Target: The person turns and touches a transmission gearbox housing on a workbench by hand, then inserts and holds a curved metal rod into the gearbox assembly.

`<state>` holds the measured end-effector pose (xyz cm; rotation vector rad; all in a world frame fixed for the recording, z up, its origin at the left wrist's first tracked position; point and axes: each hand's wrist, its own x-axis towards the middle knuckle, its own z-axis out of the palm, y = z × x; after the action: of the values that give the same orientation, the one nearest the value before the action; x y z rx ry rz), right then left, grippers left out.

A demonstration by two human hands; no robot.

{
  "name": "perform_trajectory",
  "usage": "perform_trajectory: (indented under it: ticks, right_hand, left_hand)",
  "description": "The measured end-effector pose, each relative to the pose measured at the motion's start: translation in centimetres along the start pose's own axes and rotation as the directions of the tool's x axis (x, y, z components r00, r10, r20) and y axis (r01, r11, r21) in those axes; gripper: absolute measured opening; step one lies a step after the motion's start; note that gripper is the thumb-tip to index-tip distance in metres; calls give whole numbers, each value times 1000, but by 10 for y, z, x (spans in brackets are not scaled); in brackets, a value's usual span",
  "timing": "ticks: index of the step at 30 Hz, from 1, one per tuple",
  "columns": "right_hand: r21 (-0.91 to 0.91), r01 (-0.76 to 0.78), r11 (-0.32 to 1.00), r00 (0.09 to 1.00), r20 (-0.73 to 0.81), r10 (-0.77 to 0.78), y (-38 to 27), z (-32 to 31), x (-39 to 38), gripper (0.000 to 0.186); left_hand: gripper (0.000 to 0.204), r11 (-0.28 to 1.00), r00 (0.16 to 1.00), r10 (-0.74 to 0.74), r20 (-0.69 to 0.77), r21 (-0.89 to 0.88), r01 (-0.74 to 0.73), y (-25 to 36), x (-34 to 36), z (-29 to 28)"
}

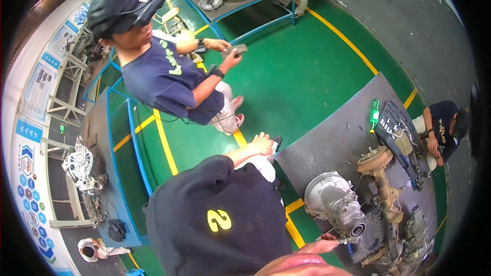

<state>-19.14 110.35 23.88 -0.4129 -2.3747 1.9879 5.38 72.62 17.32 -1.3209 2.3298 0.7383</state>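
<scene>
My left hand (263, 144) is stretched out past my dark sleeve, in front of pale trousers and a shoe. Its fingers are slightly apart and hold nothing that I can see. At the lower right, my right hand (323, 244) lies next to the output end of a silver gearbox (335, 202), fingers extended. Whether they touch the housing I cannot tell. The gearbox has a wide bell housing and rests on a dark-topped workbench (312, 148). Beside it stand a rusty axle part with a round drum (375, 160) and a grey ribbed metal casting (367, 240).
A green bottle (375, 115) and an open tool case (396, 138) lie on the bench's far side. A co-worker (163, 66) stands ahead holding a grey block (235, 50); another person (444, 130) crouches at right. Blue-framed tables (255, 13) hold metal parts.
</scene>
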Motion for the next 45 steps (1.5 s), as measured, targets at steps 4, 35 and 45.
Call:
perform_trajectory:
  ticks: [4,35,45]
  right_hand:
    - [-408,334,850,942,114,-315,-1,0,2,37]
    - [-177,-2,984,979,-201,-35,-13,10,-4,44]
    - [-465,225,856,961,-40,-274,-3,13,2,41]
  left_hand:
    - [36,988,992,-120,34,99,116,-21,5,8]
    - [42,962,955,-239,173,173,210,-52,24,24]
    - [50,942,908,-315,276,204,265,-64,18,31]
